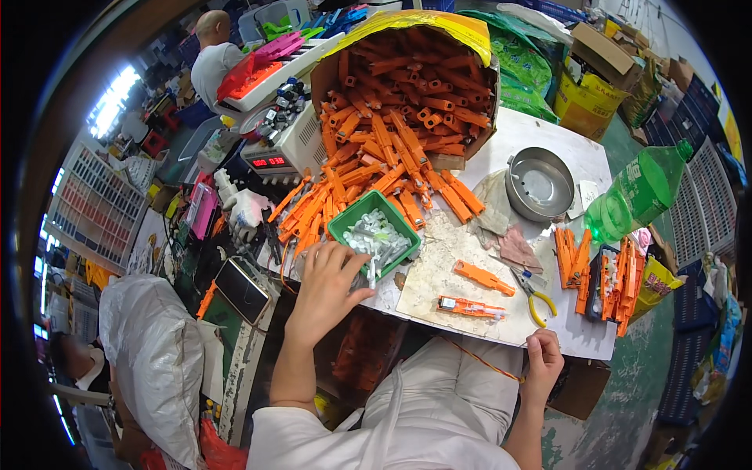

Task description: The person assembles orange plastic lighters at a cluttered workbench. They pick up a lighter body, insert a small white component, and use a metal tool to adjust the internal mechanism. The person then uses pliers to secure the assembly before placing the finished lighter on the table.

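My left hand (329,282) is at the near left edge of a green plastic tray (337,228), thumb and fingers apart. Small white and clear plastic pieces (380,239) fill the tray. Below the table's front edge, my right hand (544,362) is closed in a pinch on a thin red-and-yellow wire (487,363), which crosses my lap. Between the hands, on a worn board (423,270), lie an orange plastic half-shell (483,277) and a second orange shell (470,307) with a metal part and white pieces in it. Yellow-handled pliers (539,306) rest to their right.
Behind the tray, orange shells (407,102) spill from a large tipped sack. A metal bowl (540,184), a green bottle (638,192) and upright orange shells (619,286) stand right. Left are a power supply (286,145), a phone (242,291) and a white sack (153,352). Another person (215,63) sits far back.
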A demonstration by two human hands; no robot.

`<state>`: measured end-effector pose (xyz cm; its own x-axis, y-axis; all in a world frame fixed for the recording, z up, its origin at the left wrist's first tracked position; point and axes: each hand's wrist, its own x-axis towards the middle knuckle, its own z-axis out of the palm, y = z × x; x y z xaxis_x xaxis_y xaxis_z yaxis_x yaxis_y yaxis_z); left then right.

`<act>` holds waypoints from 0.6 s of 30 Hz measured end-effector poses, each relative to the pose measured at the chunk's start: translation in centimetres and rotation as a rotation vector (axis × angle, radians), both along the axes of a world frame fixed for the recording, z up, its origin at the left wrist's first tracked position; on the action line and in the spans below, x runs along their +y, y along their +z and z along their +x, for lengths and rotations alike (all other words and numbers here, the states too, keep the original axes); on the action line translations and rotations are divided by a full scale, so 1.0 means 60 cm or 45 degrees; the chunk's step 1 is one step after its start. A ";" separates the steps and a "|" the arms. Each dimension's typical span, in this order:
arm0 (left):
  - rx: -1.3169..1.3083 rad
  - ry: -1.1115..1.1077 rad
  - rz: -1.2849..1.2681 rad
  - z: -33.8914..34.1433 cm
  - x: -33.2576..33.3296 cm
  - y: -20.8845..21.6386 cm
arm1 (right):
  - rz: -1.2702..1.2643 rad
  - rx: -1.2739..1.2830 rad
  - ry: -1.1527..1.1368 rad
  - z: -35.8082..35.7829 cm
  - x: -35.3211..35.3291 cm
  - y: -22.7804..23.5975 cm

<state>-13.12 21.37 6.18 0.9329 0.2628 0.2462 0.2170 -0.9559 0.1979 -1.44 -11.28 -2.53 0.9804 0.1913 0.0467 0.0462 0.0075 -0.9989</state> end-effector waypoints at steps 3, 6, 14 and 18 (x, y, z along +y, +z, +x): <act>0.009 -0.045 0.070 -0.004 -0.002 -0.022 | 0.007 -0.003 0.019 -0.002 0.003 0.002; 0.013 -0.062 0.042 -0.007 -0.001 -0.039 | 0.000 -0.017 0.034 -0.003 0.007 0.010; -0.142 -0.049 0.071 -0.004 0.006 -0.049 | -0.012 -0.017 0.036 -0.006 -0.002 0.003; -0.286 0.060 0.139 0.002 0.048 -0.025 | 0.006 0.002 0.014 -0.007 -0.004 0.003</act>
